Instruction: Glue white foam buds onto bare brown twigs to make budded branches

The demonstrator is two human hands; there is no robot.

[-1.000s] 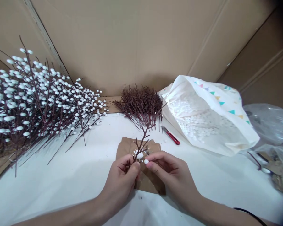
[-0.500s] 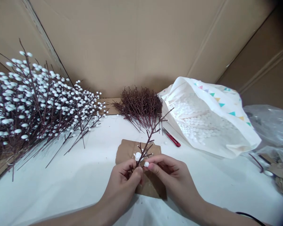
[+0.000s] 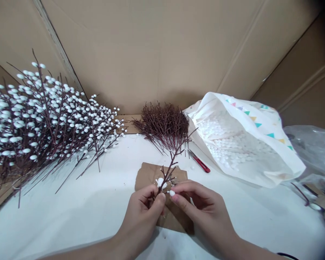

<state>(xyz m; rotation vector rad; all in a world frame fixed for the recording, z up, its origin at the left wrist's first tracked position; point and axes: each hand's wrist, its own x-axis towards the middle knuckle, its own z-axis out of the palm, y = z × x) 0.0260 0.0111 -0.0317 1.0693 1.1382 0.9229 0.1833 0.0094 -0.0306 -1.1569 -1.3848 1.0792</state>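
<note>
My left hand [image 3: 147, 206] is closed around the lower stem of a bare brown artificial twig [image 3: 171, 163], which leans up and to the right. Between thumb and forefinger, my right hand [image 3: 196, 202] pinches a small white berry [image 3: 172, 193] close beside the stem. Whether the berry touches a twig tip I cannot tell. Beneath both hands lies a piece of brown cardboard [image 3: 178, 218], with a white blob [image 3: 160, 183] on it behind the twig.
Berry-covered branches [image 3: 51, 115] fill the left side. Bare twigs [image 3: 164, 122] are bunched at the back. A white bag [image 3: 281, 177] of loose white berries lies at right, a red-handled cutter [image 3: 200, 161] beside it. Clear plastic [image 3: 311, 141] sits farther right.
The whole view has shifted slightly, so everything sits a little lower and to the right. My right hand still pinches the berry beside the stem; my left still holds the twig.
</note>
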